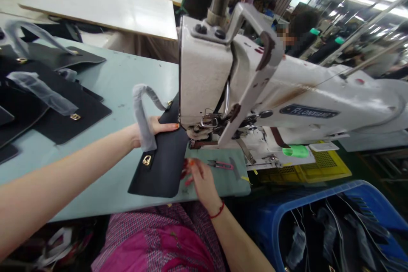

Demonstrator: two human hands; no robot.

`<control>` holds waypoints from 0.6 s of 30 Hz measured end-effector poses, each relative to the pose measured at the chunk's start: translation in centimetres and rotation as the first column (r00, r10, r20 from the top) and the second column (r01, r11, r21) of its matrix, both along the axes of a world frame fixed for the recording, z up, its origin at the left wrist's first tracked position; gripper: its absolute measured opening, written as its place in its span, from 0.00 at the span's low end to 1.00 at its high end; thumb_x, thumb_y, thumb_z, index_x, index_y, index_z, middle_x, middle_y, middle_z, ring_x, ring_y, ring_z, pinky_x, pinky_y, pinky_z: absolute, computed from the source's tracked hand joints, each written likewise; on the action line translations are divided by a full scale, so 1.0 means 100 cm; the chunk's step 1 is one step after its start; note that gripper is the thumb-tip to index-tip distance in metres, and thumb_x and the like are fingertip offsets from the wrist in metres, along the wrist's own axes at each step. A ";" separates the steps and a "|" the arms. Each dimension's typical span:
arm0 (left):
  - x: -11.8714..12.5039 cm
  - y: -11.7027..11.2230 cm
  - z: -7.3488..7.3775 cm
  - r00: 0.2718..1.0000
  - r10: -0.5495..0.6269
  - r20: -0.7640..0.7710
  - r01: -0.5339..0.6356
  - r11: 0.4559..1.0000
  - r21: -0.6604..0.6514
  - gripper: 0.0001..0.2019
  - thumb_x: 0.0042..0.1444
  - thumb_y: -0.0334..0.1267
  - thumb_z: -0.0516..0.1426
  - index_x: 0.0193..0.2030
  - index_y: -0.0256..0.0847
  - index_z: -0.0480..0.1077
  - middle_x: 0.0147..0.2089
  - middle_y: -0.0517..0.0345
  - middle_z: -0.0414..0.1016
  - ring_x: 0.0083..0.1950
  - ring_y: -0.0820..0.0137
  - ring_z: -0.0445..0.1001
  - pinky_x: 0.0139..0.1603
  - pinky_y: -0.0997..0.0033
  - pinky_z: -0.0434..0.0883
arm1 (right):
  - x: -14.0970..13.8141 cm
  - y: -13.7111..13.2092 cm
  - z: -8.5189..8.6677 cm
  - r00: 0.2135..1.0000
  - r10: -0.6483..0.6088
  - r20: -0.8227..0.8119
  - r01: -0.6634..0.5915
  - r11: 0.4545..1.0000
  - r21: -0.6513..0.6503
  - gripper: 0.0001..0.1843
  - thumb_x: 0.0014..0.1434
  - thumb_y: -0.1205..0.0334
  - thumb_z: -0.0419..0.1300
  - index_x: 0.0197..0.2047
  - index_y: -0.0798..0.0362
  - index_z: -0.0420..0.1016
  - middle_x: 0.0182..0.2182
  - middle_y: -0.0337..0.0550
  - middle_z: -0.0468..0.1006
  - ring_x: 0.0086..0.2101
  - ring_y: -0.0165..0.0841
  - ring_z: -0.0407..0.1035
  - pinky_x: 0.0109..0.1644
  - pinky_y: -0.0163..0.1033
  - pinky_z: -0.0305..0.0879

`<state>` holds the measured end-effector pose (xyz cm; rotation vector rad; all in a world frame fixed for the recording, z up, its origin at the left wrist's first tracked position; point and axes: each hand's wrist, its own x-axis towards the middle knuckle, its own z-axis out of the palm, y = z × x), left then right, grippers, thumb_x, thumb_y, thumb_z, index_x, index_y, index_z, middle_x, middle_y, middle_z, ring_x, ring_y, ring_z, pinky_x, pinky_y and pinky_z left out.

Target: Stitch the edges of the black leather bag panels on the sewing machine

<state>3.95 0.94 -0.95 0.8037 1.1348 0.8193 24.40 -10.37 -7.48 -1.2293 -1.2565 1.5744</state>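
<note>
A black bag panel [164,165] with a plastic-wrapped handle [143,114] and gold-coloured fittings lies on the pale table, its far part beneath the sewing machine's head [204,80]. Through the loop of the handle reaches my left hand [156,128], closed on the panel with one finger stretched along it towards the machine. My right hand [200,178] is at the panel's right edge, fingers curled against it and somewhat blurred. The needle area is partly hidden by the machine. Pink-handled thread snips [220,165] lie to the right of my right hand.
More black bag panels [70,106] with wrapped handles are piled on the table's left side. A blue basket [277,212] holding similar pieces stands at the lower right. Beyond the machine are a yellow crate [328,165], a white board [105,4] and other people.
</note>
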 end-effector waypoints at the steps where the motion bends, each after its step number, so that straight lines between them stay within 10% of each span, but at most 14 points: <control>1: 0.000 -0.010 -0.004 1.000 0.005 0.021 -0.004 0.998 -0.065 0.30 0.42 0.42 0.72 0.52 0.31 0.74 0.42 0.46 0.83 0.39 0.58 0.82 0.46 0.56 0.79 | 0.002 0.007 0.008 0.998 -0.023 -0.052 0.021 0.999 -0.040 0.28 0.63 0.36 0.51 0.40 0.52 0.76 0.33 0.44 0.78 0.28 0.33 0.72 0.25 0.33 0.64; 7: 0.010 -0.051 0.004 0.982 0.087 0.169 -0.052 0.978 -0.200 0.24 0.51 0.41 0.68 0.54 0.34 0.72 0.41 0.50 0.84 0.37 0.64 0.82 0.42 0.67 0.80 | 0.000 0.036 0.036 0.997 0.037 -0.060 -0.044 0.992 -0.115 0.25 0.56 0.38 0.61 0.25 0.52 0.70 0.19 0.33 0.64 0.20 0.26 0.56 0.23 0.31 0.55; 18: 0.017 -0.040 -0.007 0.975 0.116 0.190 -0.063 0.963 -0.261 0.11 0.54 0.24 0.61 0.45 0.27 0.76 0.32 0.45 0.83 0.29 0.63 0.81 0.35 0.65 0.81 | -0.010 0.031 0.034 0.989 -0.064 0.136 0.056 0.997 0.060 0.23 0.56 0.44 0.60 0.22 0.54 0.67 0.20 0.35 0.62 0.25 0.27 0.56 0.27 0.32 0.49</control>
